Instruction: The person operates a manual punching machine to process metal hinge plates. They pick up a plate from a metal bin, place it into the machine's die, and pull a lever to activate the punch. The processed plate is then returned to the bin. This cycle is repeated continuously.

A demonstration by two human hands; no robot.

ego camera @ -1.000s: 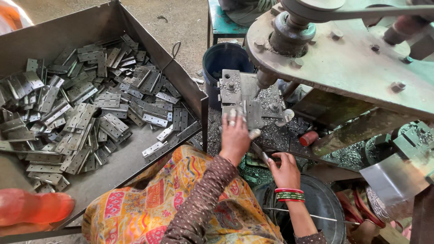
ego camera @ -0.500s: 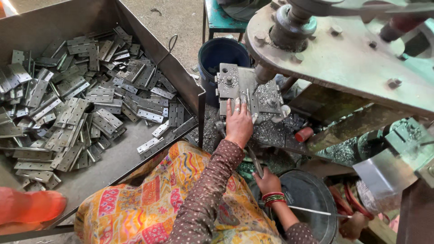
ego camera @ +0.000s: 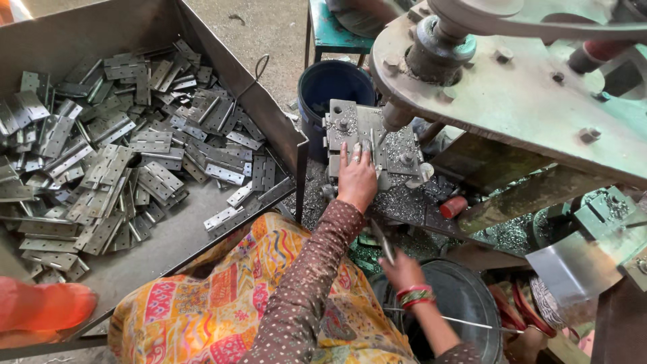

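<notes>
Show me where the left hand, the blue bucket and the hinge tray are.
left hand [ego camera: 357,178]: head view, back of the hand.
blue bucket [ego camera: 322,118]: head view, outer wall, left side.
hinge tray [ego camera: 172,243]: head view, bare floor near its front edge.

Grey steel press arm [ego camera: 526,94] overhangs small metal die block [ego camera: 350,128], blocking approach from above and right; blue plastic bucket [ego camera: 330,87] crowds behind; near side open.

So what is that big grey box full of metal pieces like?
The big grey sheet-metal bin sits on the floor beside the person's left arm. It is open-topped with slanted walls and dull, scuffed metal. Flat silvery hinge plates with small holes lie heaped inside, mostly toward the far side, leaving bare floor near the front.
</notes>
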